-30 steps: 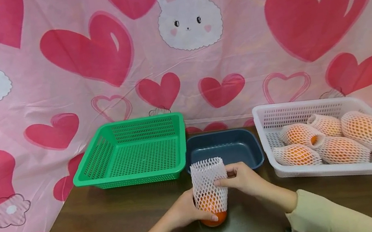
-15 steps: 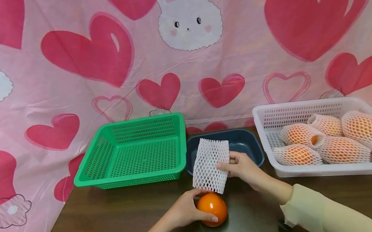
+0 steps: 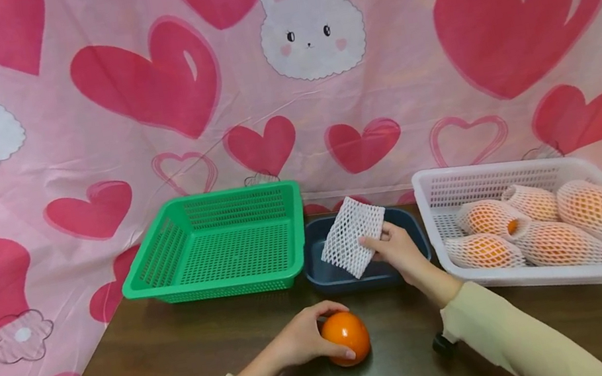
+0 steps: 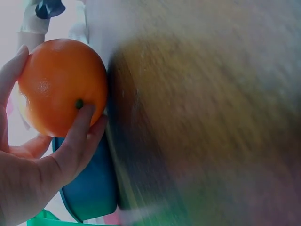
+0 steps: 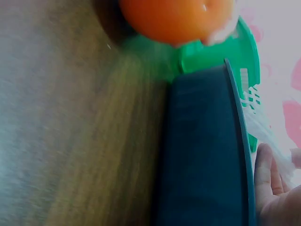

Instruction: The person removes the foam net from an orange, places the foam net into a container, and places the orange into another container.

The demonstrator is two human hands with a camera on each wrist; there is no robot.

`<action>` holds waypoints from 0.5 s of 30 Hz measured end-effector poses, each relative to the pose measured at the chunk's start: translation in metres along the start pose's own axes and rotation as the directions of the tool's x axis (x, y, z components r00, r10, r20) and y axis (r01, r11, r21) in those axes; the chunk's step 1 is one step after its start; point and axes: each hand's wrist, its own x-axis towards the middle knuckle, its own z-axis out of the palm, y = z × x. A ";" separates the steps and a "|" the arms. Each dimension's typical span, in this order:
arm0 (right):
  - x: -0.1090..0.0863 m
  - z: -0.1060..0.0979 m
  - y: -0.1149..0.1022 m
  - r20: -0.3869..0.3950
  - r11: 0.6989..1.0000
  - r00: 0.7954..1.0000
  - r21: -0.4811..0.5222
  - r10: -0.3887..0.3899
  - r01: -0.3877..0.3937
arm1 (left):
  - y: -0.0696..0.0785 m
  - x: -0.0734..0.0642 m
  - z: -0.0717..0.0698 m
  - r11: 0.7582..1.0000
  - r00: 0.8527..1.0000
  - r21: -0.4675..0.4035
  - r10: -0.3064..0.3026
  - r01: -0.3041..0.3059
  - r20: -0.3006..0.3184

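A bare orange (image 3: 347, 338) with a small green stem nub sits on the table. My left hand (image 3: 305, 338) grips it from the left, thumb at the front and fingers curled over the far side. In the left wrist view, a fingertip touches the orange (image 4: 61, 87) by the stem. A white foam net sleeve (image 3: 355, 237) hangs flat from my right hand (image 3: 401, 255), pinched at its right edge. It is held above the dark blue tray (image 3: 348, 285), apart from the orange. The right wrist view shows only part of the net.
A green basket (image 3: 215, 285) with nothing in it stands behind, left of the tray. At the right, a white basket (image 3: 534, 276) holds several oranges in foam nets (image 3: 559, 243). A pink curtain (image 3: 261, 101) hangs behind the table (image 3: 184, 349).
The foam net has come off the orange, pulled upward by my right hand, then carried back and right over the tray. My left hand has kept the orange in the same place.
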 end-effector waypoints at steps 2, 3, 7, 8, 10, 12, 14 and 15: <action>0.004 -0.001 0.000 -0.008 1.000 1.000 -0.018 0.010 -0.010 | 0.001 0.001 0.000 1.000 1.000 0.002 -0.003 0.003 0.006; 0.006 -0.001 -0.001 -0.009 1.000 1.000 -0.025 0.018 -0.018 | 0.001 0.001 0.000 1.000 1.000 0.002 -0.003 0.003 0.008; 0.012 -0.002 0.000 0.005 0.997 0.999 -0.047 0.054 -0.053 | 0.002 0.001 0.001 1.000 1.000 0.000 -0.010 0.010 0.016; 0.014 -0.001 0.000 0.012 0.997 0.998 -0.053 0.060 -0.059 | 0.003 0.001 0.001 1.000 1.000 -0.003 -0.011 0.011 0.017; 0.016 -0.001 0.001 0.027 0.995 0.997 -0.066 0.075 -0.073 | 0.003 0.000 0.001 1.000 1.000 -0.006 -0.011 0.011 0.017; 0.018 -0.001 0.003 0.044 0.993 0.994 -0.074 0.099 -0.096 | 0.004 0.000 0.002 1.000 1.000 -0.010 -0.012 0.012 0.018; 0.021 -0.001 0.005 0.070 0.990 0.989 -0.061 0.132 -0.128 | 0.004 0.000 0.002 1.000 1.000 -0.019 -0.018 0.018 0.023; 0.021 -0.001 0.005 0.088 0.988 0.985 -0.055 0.148 -0.143 | 0.004 0.000 0.002 0.999 0.999 -0.022 -0.022 0.023 0.026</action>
